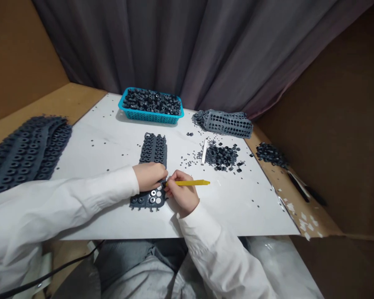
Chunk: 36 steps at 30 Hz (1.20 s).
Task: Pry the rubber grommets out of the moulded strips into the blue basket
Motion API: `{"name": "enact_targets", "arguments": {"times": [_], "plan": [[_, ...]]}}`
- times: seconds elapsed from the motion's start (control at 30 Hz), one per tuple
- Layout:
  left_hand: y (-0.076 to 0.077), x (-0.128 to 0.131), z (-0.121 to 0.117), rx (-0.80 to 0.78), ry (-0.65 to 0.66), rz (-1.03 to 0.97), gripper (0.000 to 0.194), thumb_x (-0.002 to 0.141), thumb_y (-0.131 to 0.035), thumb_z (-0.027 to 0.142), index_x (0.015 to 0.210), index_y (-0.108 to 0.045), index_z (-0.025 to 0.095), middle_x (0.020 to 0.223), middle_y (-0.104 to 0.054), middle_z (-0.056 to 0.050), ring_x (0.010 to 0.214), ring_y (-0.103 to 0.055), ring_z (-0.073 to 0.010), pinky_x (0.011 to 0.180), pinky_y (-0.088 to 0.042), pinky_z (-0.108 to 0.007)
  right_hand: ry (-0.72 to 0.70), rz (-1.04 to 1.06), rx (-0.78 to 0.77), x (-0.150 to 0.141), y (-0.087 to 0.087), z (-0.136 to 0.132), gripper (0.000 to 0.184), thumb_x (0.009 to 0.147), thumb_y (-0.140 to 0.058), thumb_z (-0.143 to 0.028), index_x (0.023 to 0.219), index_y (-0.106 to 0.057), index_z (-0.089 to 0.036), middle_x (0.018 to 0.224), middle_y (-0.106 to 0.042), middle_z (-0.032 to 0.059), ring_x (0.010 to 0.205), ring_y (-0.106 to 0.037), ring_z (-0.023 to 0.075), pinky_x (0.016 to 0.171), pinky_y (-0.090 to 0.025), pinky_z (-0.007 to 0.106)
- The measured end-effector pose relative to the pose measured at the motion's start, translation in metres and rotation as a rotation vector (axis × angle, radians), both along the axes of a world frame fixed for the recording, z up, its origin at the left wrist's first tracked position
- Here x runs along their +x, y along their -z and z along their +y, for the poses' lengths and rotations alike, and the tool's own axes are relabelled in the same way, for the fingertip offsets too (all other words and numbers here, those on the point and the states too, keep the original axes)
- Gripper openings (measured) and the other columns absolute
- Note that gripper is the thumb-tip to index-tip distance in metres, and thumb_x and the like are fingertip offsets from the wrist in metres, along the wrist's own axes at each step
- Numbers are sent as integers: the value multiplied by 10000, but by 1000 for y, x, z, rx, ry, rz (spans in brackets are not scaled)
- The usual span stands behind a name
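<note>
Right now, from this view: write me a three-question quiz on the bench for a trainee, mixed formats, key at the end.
1. Multiple choice. What does the person's right hand hold?
A) a roll of tape
B) a yellow-handled tool
C) a metal spoon

2. True or false. The turquoise basket at the back holds many small dark pieces.

3. Fill in the blank. Seen from the person's side, the white stick lies just to the ____ of the loose dark heap.

Key: 1. B; 2. true; 3. left
</note>
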<state>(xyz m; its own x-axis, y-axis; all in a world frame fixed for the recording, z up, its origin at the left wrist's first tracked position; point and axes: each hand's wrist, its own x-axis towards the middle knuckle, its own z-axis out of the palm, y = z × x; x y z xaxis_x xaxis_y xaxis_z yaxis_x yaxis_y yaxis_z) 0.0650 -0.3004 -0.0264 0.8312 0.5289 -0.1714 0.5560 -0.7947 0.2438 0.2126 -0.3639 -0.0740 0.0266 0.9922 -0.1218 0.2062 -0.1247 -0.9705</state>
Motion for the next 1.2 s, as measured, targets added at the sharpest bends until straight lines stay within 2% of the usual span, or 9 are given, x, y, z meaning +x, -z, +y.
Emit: {"name": "enact_targets", "arguments": {"times": [0.13, 0.23, 0.3, 0.4, 0.53, 0.63, 0.8, 1.03, 1.2], "plan": [[5, 6, -6, 105, 66, 45, 166, 815, -460, 62, 773, -611, 117, 752, -615, -99, 723, -620, -227, 640, -452, -298, -12, -33, 18, 0, -2, 1, 89, 676, -487, -186, 592, -462, -201, 496, -592, -29, 431, -550, 115, 444, -424, 212], [9, -1, -2, 68, 74, -74, 153, 821, -459, 77, 759, -591, 124, 764, -619, -92, 736, -607, -212, 664, -448, -290, -16, -58, 10, 0, -5, 0, 85, 662, -485, -176, 585, -459, -201, 484, -589, -29, 426, -546, 114, 445, -422, 213], [6, -9, 6, -22, -17, -249, 124, 832, -467, 135, 789, -583, 135, 786, -626, -66, 736, -593, -183, 685, -442, -270, -21, -71, 6, -1, -6, 0, 82, 662, -482, -174, 586, -463, -199, 485, -591, -29, 427, -545, 111, 452, -423, 212], [-4, -21, 19, -126, -269, -495, 153, 835, -485, 273, 834, -582, 155, 770, -620, -18, 697, -560, -152, 671, -426, -250, -35, -25, -35, 0, -7, 0, 68, 666, -491, -182, 601, -475, -197, 494, -595, -32, 423, -542, 110, 449, -427, 214], [-7, -27, 27, -322, -398, -532, 216, 803, -477, 330, 851, -592, 153, 630, -553, 23, 591, -502, -140, 570, -395, -240, 9, 133, -60, 6, -10, 3, 42, 664, -505, -182, 627, -490, -197, 504, -602, -37, 424, -530, 105, 442, -427, 212], [3, -26, 26, -362, -280, -480, 214, 794, -465, 245, 892, -631, 152, 694, -593, 4, 644, -536, -142, 618, -418, -244, 36, 187, -42, 9, -12, 9, 63, 661, -524, -180, 619, -481, -198, 493, -600, -40, 428, -521, 102, 447, -420, 208], [13, -18, 26, -156, -30, -379, 271, 765, -482, 119, 922, -700, 155, 794, -613, -44, 717, -578, -139, 706, -439, -237, 2, 178, -110, 6, -8, 17, 77, 672, -537, -199, 617, -484, -193, 487, -601, -36, 431, -533, 107, 446, -427, 212], [8, -9, 30, -64, 54, -176, 178, 721, -632, 173, 880, -703, 136, 803, -620, -64, 771, -598, -177, 713, -449, -238, -13, 165, -99, 4, -5, 16, 67, 674, -529, -193, 631, -478, -195, 504, -600, -36, 438, -537, 109, 455, -435, 216], [-1, 0, 24, -4, 101, 16, 102, 755, -635, 185, 833, -693, 154, 838, -624, -62, 774, -617, -190, 677, -449, -247, -71, 36, -50, 5, -7, 19, 79, 674, -499, -167, 609, -465, -197, 501, -586, -39, 439, -530, 106, 439, -425, 207]]}}
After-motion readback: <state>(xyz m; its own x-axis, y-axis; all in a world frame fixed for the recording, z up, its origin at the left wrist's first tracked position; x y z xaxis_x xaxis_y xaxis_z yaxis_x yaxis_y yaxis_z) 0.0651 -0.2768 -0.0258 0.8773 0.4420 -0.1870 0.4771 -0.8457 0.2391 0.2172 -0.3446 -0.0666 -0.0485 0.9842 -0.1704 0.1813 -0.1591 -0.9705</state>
